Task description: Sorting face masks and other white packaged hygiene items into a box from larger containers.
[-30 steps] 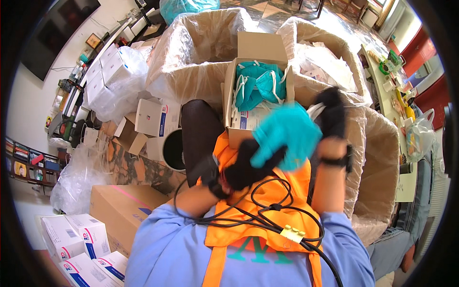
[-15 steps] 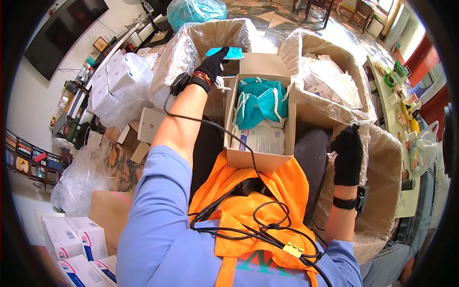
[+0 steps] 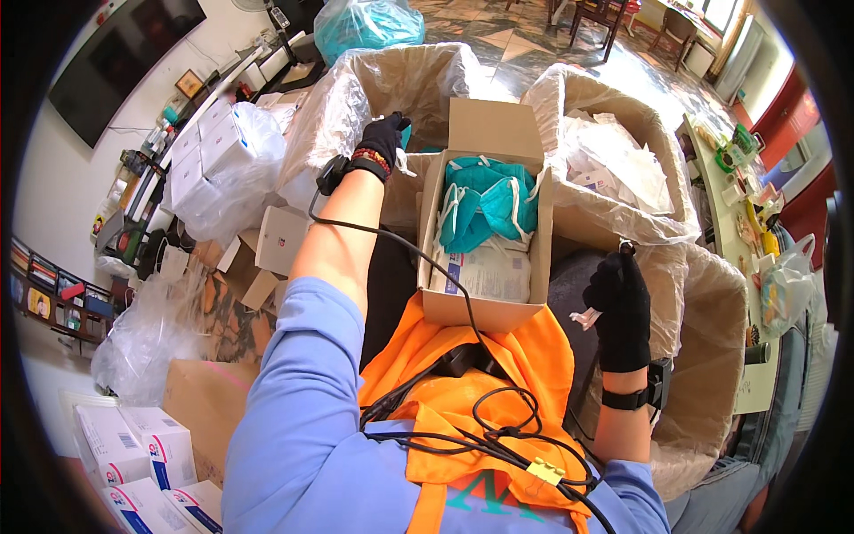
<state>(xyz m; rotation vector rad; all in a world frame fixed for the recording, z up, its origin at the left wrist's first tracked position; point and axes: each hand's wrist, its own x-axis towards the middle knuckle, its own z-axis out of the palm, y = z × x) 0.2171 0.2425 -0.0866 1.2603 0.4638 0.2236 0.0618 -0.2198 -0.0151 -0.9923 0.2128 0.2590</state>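
My left hand (image 3: 384, 142), in a black glove, is closed beside the far left bin. A sliver of a teal face mask (image 3: 406, 137) and a white strap show at its fingers; the hand hides most of that mask. Between my knees stands an open cardboard box (image 3: 485, 307), its far flap raised. Inside it, folded teal face masks (image 3: 489, 203) with white straps lie beyond white printed packets (image 3: 485, 267). My right hand (image 3: 620, 307), gloved in black, is closed to the right of the box. A small crumpled white strip (image 3: 585, 319) sticks out from it.
A plastic-lined bin (image 3: 405, 76) stands beyond the box. Another lined bin (image 3: 667, 227), at far right, holds white wrappers (image 3: 614, 165); a third lined bin (image 3: 712, 356) is beside my right arm. White cartons (image 3: 160, 445) stand at lower left. A black cable (image 3: 391, 233) crosses my left forearm.
My left hand has drawn back slightly toward me, and the teal mask now shows far less. My right hand has moved left and toward me. The white strip at its fingertips no longer shows there.
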